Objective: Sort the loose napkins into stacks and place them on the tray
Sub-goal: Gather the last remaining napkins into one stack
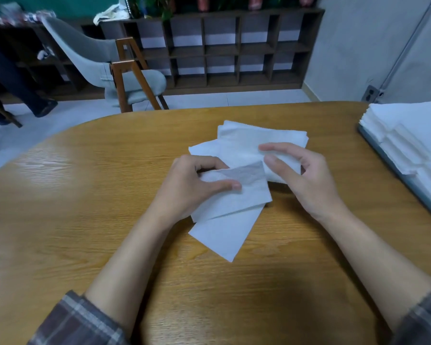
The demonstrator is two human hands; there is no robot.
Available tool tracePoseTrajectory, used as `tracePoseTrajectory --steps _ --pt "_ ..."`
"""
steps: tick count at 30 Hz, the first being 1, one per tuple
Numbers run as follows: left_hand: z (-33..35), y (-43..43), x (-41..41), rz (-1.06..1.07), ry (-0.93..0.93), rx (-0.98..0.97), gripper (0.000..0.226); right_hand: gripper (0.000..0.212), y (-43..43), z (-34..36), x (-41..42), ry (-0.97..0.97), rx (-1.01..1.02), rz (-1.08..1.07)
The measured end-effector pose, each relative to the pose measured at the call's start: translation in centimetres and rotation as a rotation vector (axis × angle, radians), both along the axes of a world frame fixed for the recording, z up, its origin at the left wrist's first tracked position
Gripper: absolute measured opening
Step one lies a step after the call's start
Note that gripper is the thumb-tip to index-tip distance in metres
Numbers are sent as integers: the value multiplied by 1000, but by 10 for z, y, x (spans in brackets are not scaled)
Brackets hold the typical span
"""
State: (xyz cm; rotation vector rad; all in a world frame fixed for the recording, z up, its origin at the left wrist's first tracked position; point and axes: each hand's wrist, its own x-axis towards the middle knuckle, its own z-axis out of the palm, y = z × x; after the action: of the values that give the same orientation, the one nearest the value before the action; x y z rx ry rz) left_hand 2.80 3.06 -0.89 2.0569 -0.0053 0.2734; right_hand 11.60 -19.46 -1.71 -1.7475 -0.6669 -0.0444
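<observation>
The loose napkins (pixel 237 155) lie in a ragged, overlapping heap at the middle of the worktop (pixel 85 195), right between your hands. None of this heap is squared up. The sheets sit at different angles, and one pokes out toward you from under the rest.

Your left hand (pixel 197 185) grips part of the heap, thumb laid across the top and fingers curled beneath. Your right hand (pixel 299 175) pinches an edge of another sheet between thumb and forefinger.

By my reading you are well into the job. Several neat stacks (pixel 403 130) already sit on the tray (pixel 408 184) at the right edge of the worktop, and only this last heap seems to be left. It needs aligning into a stack and carrying across.

Nothing lies on the wood between the heap and the tray, so the way over looks open. The tray is already crowded, and I cannot tell how much room is left beyond the frame.

Farther off, a grey chair (pixel 105 68) and a dark shelf unit (pixel 222 48) stand well apart from your work.
</observation>
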Motion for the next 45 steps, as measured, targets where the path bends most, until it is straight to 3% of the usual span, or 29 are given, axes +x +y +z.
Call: tracePoseTrajectory --steps 3,8,13,18,25,29,33,37,40,43,45 --pt "1 -6 0 11 -3 -47 18 19 6 -4 -5 106 38 124" --pt "3 -1 3 59 -77 -121 26 8 9 -8 -4 205 110 80" --pt "4 -2 4 85 -120 -243 30 32 13 -5 -13 320 147 269" --pt "1 -7 5 116 -130 -270 30 38 19 -7 -16 276 151 245" --pt "-2 -8 6 137 -118 -218 33 44 18 -9 -14 196 117 220" --pt "-2 -7 5 166 -149 -31 45 56 16 -6 -13 245 235 264" --pt "5 -9 0 23 26 -309 47 64 11 -3 -9 305 338 242" --pt "2 -12 3 95 -83 -239 52 57 7 -8 -1 226 281 185" --pt "-5 -13 3 178 -160 -163 64 35 5 -7 3 217 212 210" --pt "-13 -21 2 287 -227 153 69 25 -1 -14 14 187 136 65" --pt "-17 -23 3 265 -277 317 51 28 -4 -16 20 171 136 -44"
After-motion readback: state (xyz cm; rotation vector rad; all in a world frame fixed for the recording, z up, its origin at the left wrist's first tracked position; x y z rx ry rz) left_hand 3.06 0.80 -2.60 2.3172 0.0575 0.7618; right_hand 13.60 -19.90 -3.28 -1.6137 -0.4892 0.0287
